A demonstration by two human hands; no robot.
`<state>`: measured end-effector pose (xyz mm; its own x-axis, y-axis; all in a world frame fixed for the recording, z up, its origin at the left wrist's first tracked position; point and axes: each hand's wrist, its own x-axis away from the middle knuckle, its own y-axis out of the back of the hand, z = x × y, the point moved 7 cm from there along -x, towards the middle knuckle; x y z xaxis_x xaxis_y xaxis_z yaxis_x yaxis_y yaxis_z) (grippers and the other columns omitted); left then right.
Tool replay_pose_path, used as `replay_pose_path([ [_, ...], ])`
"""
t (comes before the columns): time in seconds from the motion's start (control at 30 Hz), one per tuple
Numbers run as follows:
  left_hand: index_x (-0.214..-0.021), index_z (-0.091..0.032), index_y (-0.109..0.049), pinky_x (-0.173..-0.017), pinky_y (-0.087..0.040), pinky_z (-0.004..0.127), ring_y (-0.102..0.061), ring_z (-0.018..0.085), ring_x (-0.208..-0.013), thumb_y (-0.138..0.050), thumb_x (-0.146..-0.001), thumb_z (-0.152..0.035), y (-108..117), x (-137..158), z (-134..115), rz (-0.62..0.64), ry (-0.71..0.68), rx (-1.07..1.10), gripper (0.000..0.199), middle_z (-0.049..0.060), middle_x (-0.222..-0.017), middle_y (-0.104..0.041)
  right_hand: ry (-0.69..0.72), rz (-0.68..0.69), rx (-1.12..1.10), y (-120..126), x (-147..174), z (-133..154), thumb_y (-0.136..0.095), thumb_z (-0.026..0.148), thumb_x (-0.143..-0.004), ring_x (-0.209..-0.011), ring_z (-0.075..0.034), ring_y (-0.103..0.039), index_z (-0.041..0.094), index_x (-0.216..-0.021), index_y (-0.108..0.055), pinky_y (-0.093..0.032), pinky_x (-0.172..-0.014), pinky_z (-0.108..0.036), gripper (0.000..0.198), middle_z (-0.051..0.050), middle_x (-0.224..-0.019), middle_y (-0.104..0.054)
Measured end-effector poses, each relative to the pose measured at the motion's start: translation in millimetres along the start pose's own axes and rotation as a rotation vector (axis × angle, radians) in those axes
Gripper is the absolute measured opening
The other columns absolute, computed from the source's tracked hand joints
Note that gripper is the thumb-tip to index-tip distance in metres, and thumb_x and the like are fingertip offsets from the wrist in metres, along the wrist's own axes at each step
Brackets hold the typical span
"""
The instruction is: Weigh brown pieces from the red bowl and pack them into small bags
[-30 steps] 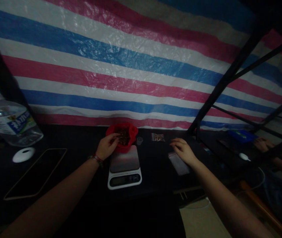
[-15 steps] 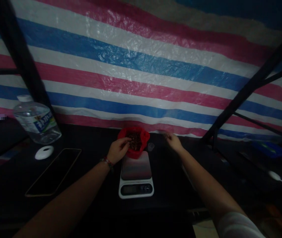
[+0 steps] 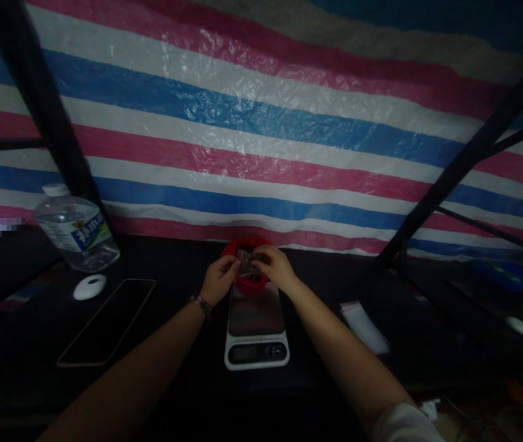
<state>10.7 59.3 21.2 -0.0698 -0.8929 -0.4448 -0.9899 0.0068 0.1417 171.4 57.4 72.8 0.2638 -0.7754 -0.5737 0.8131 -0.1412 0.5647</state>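
My left hand [image 3: 219, 277] pinches the left edge of a small clear plastic bag [image 3: 244, 260] with a reddish strip at its top. Brown pieces show in or behind the bag. From the other side, my right hand [image 3: 277, 268] has closed its fingertips at the bag's right edge; dim light blurs the exact grip. Both hands are over a red bowl [image 3: 251, 287] that holds small brown pieces, mostly covered by the hands. Right in front of the bowl lies a white kitchen scale [image 3: 256, 356] with a metal plate.
Flat clear bags [image 3: 363, 328] lie right of my right forearm. To the left are a phone [image 3: 107, 322], a white computer mouse [image 3: 89, 286] and a large clear bottle [image 3: 77, 230]. A striped plastic sheet [image 3: 261, 159] hangs behind the black table, between dark frame posts [image 3: 427, 190].
My right hand has come in from the right to the bowl and the bag. My left hand has stayed at the bowl. The flat bags are now uncovered, while the small clear cup is hidden.
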Motion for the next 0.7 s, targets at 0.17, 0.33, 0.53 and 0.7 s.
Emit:
replay_pose_path([
  [0.17,-0.084,-0.016,-0.057,-0.044,-0.045,0.020,-0.058,0.012,-0.049,-0.061,-0.076,-0.049,4.4,-4.0,11.4,-0.114,0.177,0.138,0.034,-0.001,-0.062,-0.061,0.026,-0.219,0.102,-1.0,13.9,9.6,-0.060,0.019,-0.079,-0.100,-0.020,-0.057,0.022,-0.095,-0.066,-0.045,-0.091,-0.036,0.018,-0.007,-0.101,-0.063],
  [0.33,-0.086,-0.015,-0.062,-0.044,-0.047,0.021,-0.061,0.013,-0.053,-0.061,-0.075,-0.050,-10.8,0.3,10.5,0.016,0.204,0.130,0.037,0.003,-0.074,-0.066,0.076,-0.061,0.119,-21.4,33.4,17.2,-0.060,0.019,-0.081,-0.099,-0.019,-0.059,0.023,-0.105,-0.066,-0.046,-0.091,-0.036,0.025,-0.006,-0.105,-0.066],
  [0.53,-0.080,-0.015,-0.064,-0.049,-0.047,0.020,-0.059,0.012,-0.054,-0.060,-0.077,-0.044,-23.7,7.1,6.4,0.190,0.124,-0.016,0.030,0.001,-0.066,-0.064,0.038,-0.037,0.101,-21.1,45.7,11.0,-0.066,0.019,-0.078,-0.097,-0.019,-0.060,0.023,-0.107,-0.067,-0.048,-0.090,-0.034,0.029,-0.006,-0.103,-0.067],
  [0.7,-0.081,-0.016,-0.064,-0.056,-0.048,0.021,-0.062,0.013,-0.061,-0.055,-0.082,-0.043,-26.7,8.2,-0.2,0.246,0.036,-0.086,0.029,0.002,-0.071,-0.066,0.007,-0.033,0.034,-20.2,45.8,10.4,-0.062,0.019,-0.080,-0.088,-0.017,-0.062,0.022,-0.100,-0.070,-0.050,-0.081,-0.030,0.022,-0.005,-0.094,-0.067],
])
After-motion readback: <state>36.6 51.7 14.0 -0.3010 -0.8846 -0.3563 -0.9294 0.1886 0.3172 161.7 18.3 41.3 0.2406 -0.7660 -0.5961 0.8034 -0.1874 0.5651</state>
